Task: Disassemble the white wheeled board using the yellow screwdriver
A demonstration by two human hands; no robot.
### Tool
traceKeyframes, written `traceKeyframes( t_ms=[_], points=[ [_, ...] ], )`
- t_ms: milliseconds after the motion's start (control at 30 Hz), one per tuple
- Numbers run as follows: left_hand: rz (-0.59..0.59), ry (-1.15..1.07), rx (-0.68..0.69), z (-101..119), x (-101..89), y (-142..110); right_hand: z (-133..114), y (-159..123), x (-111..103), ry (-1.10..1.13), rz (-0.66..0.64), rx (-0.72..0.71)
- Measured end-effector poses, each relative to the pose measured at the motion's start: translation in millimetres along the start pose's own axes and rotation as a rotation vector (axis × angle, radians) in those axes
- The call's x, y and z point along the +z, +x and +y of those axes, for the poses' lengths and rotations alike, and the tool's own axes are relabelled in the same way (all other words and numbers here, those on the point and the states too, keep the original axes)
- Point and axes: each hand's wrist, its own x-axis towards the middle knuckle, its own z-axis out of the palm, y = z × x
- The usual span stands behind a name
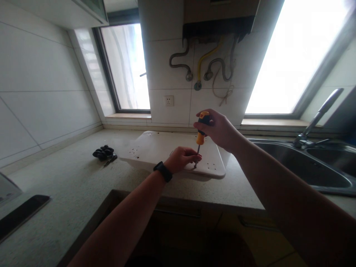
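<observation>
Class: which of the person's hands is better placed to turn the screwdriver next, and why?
Right. The right hand grips the orange-and-black screwdriver handle from above, while the left hand steadies its tip on the white flat panel.

Right hand (219, 129) raised in closed grip; left hand (180, 158) pinching low

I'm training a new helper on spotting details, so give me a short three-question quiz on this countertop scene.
1. True or false: the right hand grips the screwdriver by its handle.
2. What does the screwdriver tip rest on? A) white panel B) sink C) black casters
3. Fill in: the left hand wears a black ____ at the wrist.

Key: 1 true. 2 A; the left fingertips pinch at the tip, on the panel's near edge. 3 band.
</observation>
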Motion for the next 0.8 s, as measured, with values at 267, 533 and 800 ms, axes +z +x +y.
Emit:
traceKeyframes(
  t_ms=[267,533,800],
  points=[
    [-0.003,-0.001,-0.001,0.6,-0.4,-1.0,-2.1,-1.4,0.8,0.021,0.005,0.018],
    [-0.019,0.030,-0.005,0.3,-1.8,-2.2,-2.2,-2.5,2.4,-0.013,0.007,-0.001],
    [-0.042,-0.019,-0.022,-2.2,-4.9,-4.5,-7.0,-3.3,1.8,0.103,0.016,0.051]
  ],
)
